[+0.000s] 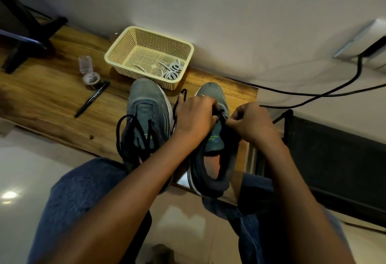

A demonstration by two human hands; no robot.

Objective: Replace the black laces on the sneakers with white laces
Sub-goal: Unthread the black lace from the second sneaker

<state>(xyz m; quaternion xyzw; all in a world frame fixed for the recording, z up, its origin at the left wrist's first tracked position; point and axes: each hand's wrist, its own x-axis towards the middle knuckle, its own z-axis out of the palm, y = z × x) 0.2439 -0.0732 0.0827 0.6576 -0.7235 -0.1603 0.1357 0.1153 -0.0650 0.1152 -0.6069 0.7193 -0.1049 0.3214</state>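
Two grey sneakers stand side by side on a wooden table (48, 96). The left sneaker (146, 105) has loose black laces (133, 136) hanging over its tongue. On the right sneaker (215, 144), my left hand (196, 117) and my right hand (250, 121) both pinch its black lace (179, 100) over the eyelets. A loop of that lace sticks up between the shoes. White laces (172, 70) lie coiled in a cream plastic basket (129, 44) behind the shoes.
A black marker (92, 99) and a small clear jar with open lid (89, 75) lie left of the basket. A black cable (313, 93) runs along the wall at right. A dark stand (25, 40) is at far left. My jeans-covered knees are below the table edge.
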